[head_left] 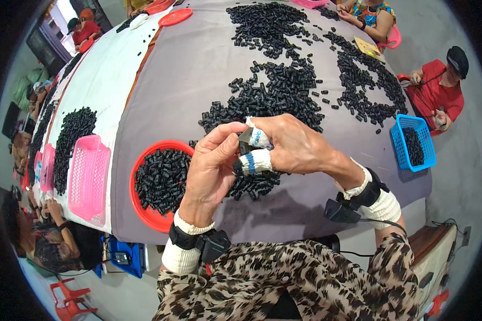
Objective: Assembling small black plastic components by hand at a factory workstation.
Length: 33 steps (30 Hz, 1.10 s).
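Observation:
My two hands meet above the near edge of a large pile of small black ribbed cylindrical parts (284, 88). In my left hand (210, 168), thumb and fingers pinch one small black part (244, 149), mostly hidden between the hands. My right hand (300, 145) has white wrapping with blue marks on its fingers. It grips a small grey metal blade (246, 134), whose tip lies against the part near my left thumb. To the left of my left hand stands a round red basin (135, 206) heaped with the same black parts.
More black parts (359, 80) lie across the grey-covered table (187, 64). At the right edge is a blue basket (423, 142), near a person in red (439, 91). Pink baskets (91, 176) stand at left, where other people sit. Dark straps with cables circle both my wrists.

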Tool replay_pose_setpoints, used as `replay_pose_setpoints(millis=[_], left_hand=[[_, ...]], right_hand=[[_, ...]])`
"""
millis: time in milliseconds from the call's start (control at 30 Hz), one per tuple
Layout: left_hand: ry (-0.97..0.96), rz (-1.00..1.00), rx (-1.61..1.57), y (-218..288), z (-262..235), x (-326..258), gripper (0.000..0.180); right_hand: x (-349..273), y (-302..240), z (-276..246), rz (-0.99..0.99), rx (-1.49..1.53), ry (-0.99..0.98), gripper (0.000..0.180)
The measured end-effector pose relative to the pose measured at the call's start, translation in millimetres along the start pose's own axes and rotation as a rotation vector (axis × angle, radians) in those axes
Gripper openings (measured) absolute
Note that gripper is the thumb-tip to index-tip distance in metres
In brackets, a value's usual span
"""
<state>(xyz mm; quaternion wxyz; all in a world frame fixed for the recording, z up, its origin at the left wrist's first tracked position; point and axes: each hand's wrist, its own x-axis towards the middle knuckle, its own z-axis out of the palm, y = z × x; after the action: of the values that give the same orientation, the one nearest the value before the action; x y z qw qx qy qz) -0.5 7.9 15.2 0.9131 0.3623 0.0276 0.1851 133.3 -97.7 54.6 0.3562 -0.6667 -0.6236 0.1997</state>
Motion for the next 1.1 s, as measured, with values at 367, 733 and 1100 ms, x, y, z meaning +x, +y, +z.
replay_pose_setpoints(millis=[367, 733, 1100], left_hand=[[0.025, 0.024, -0.031, -7.3, -0.2, 0.4, 0.02], [0.038, 0.029, 0.035, -3.2, 8.9, 0.5, 0.022], [0.041, 0.011, 0.07, -0.4, 5.2, -4.5, 0.022]], right_hand=[[-3.4, 3.4, 2.7, -0.035, -0.011, 0.026, 0.035], [-4.1, -3.4, -0.5, 0.013, 0.065, 0.092, 0.034], [-2.7, -8.1, -3.2, 0.047, 0.078, 0.04, 0.041]])
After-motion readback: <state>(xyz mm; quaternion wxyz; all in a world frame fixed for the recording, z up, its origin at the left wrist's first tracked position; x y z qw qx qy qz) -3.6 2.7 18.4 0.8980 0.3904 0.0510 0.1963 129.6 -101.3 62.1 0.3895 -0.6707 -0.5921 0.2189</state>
